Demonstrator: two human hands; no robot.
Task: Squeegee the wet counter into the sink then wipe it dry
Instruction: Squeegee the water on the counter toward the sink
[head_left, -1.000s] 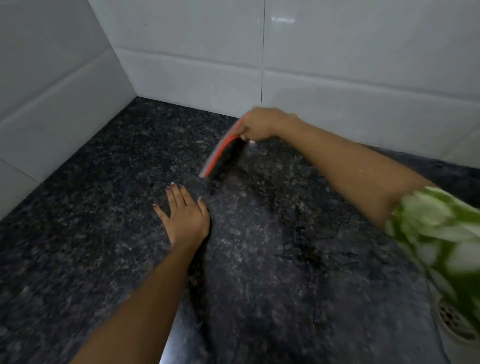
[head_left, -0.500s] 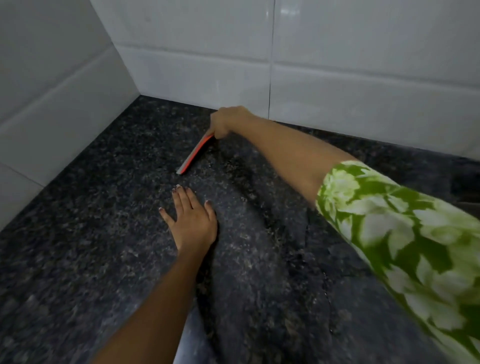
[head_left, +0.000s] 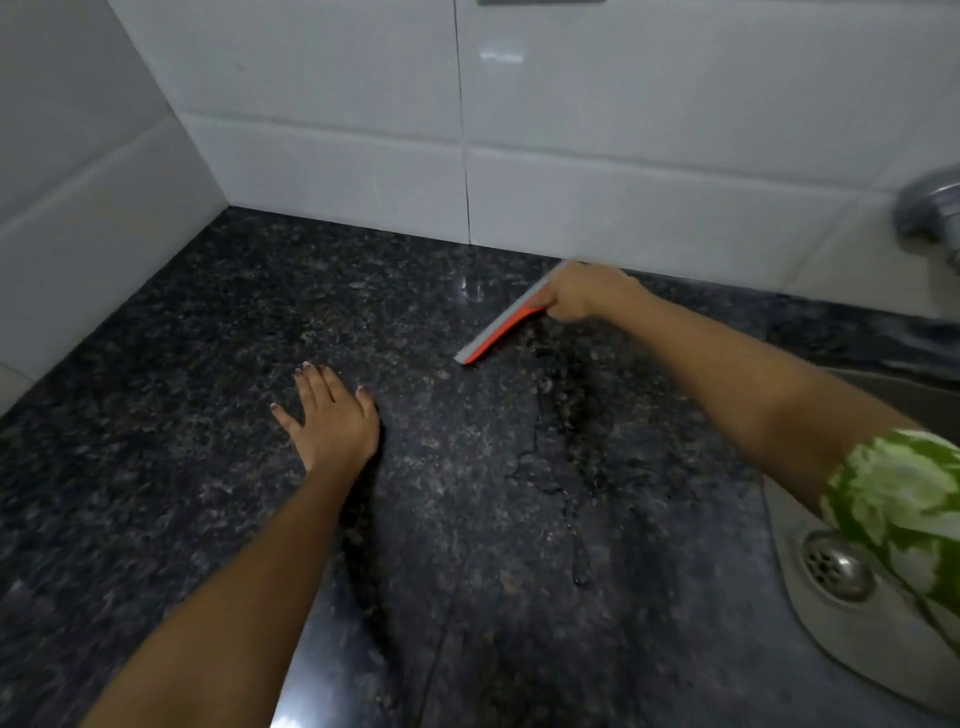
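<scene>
Squeegee (head_left: 501, 329) has moved right along the counter (head_left: 156, 467) since half a second ago, now near the back edge, blade down, gripped in the closed right hand (head_left: 582, 299); its handle is hidden in the fist. Left hand (head_left: 332, 415) stays flat, fingers spread wide, mid-counter. Sink (head_left: 810, 613) now visible at right, its drain (head_left: 836, 566) partly covered by the green sleeve (head_left: 904, 499); water streaks beside it.

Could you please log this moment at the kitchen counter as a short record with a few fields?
surface: dark speckled counter, wet streaks right of centre
tool: orange and grey squeegee, blade end on the counter near the back wall
right hand: gripping the squeegee
left hand: flat on the counter, fingers spread, holding nothing
sink: at the right edge, drain visible
cloth: none in view
</scene>
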